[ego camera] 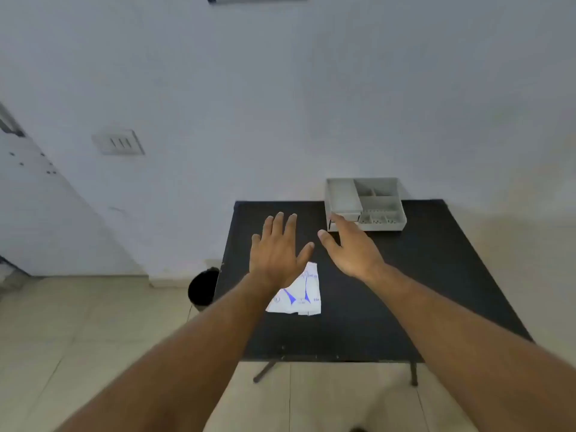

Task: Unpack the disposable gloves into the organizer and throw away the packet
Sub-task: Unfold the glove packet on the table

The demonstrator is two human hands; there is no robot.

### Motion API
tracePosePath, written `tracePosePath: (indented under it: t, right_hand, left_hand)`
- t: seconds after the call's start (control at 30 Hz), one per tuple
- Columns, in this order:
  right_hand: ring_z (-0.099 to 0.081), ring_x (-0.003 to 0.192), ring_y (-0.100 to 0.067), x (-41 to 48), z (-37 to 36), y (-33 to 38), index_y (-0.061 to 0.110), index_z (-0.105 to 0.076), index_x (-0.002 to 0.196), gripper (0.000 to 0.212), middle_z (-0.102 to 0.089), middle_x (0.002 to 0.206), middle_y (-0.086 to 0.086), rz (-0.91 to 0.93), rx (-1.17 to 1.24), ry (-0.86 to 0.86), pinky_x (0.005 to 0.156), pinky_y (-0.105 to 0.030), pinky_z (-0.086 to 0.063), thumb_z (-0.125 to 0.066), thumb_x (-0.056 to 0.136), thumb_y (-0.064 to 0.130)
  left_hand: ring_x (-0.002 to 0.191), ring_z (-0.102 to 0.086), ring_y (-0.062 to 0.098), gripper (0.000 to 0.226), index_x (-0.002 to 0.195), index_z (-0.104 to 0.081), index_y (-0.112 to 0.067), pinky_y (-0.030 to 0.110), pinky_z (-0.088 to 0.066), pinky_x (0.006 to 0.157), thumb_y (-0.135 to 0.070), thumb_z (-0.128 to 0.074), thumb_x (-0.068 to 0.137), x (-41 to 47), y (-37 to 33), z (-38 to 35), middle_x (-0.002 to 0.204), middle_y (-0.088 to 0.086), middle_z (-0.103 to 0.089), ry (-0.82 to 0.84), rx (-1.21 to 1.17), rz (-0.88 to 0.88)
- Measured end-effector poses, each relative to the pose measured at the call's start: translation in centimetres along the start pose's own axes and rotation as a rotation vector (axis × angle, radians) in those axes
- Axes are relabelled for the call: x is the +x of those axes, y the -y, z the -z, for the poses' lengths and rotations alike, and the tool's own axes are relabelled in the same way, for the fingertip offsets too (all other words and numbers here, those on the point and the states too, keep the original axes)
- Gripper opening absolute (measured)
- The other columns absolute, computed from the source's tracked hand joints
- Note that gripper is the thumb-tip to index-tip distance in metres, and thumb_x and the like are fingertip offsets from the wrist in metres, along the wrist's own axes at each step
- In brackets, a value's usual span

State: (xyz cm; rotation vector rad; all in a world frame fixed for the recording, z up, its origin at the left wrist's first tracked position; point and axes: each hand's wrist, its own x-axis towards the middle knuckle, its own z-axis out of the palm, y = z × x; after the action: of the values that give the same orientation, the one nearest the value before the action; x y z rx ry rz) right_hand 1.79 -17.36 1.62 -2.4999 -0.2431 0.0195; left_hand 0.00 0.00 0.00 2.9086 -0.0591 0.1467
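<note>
A white packet (299, 294) with blue print lies flat near the middle of the black table (420, 275). My left hand (277, 247) hovers above its far left corner, fingers spread, holding nothing. My right hand (349, 244) is stretched out flat to the right of it, fingertips at the front left corner of the grey organizer (364, 202). The organizer stands at the table's far edge against the wall, with one long compartment and several smaller ones. No gloves can be seen in it from here.
A black bin (202, 288) stands on the tiled floor just left of the table, by the wall. A switch plate (118, 141) is on the wall at the left. The table's thin legs show below its near edge.
</note>
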Motion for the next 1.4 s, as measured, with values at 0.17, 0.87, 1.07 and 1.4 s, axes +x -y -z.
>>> tracePosePath:
  t: [0.17, 0.87, 1.07, 1.4]
  right_hand:
    - [-0.048, 0.136, -0.024, 2.0, -4.5, -3.3, 0.028, -0.032, 0.151, 0.057, -0.041, 0.156, -0.002, -0.128, -0.046, 0.218, 0.103, -0.04, -0.044, -0.049, 0.1, 0.047]
    - [-0.066, 0.105, -0.022, 12.5, -13.9, -12.0, 0.018, -0.043, 0.144, 0.055, -0.066, 0.123, -0.004, -0.52, 0.147, 0.681, 0.082, -0.036, -0.055, -0.058, 0.094, 0.034]
    - [-0.068, 0.085, -0.015, 13.0, -15.8, -11.8, 0.01, -0.061, 0.121, 0.027, -0.066, 0.087, 0.002, -0.792, 0.315, 0.63, 0.084, -0.038, -0.06, -0.057, 0.097, 0.023]
    - [-0.073, 0.071, -0.015, 12.8, -14.7, -9.2, 0.011, -0.067, 0.085, 0.007, -0.077, 0.085, -0.004, -0.765, 0.664, 0.41, 0.057, -0.029, -0.055, -0.066, 0.089, 0.018]
  left_hand:
    - [0.156, -0.007, 0.029, 0.079, 0.16, -0.011, -0.026, 0.056, -0.022, 0.12, -0.069, -0.032, 0.097, 1.0, 1.3, -5.4, 0.17, 0.004, -0.008, 0.215, 0.075, 0.041]
    - [0.155, -0.009, 0.033, 0.08, 0.16, -0.009, -0.022, 0.057, -0.025, 0.118, -0.056, -0.047, 0.099, 2.5, 0.5, -18.1, 0.17, 0.009, -0.005, 0.66, -0.051, 0.442]
    - [0.154, -0.01, 0.033, 0.084, 0.16, -0.009, -0.025, 0.056, -0.029, 0.116, -0.061, -0.049, 0.096, 2.4, 1.2, -19.1, 0.17, 0.008, -0.005, 0.636, -0.073, 0.41]
    - [0.143, -0.037, 0.014, 0.093, 0.152, -0.032, -0.026, 0.039, -0.037, 0.115, -0.07, -0.066, 0.077, 4.5, 1.3, -17.3, 0.156, -0.006, -0.04, 0.357, -0.821, 0.674]
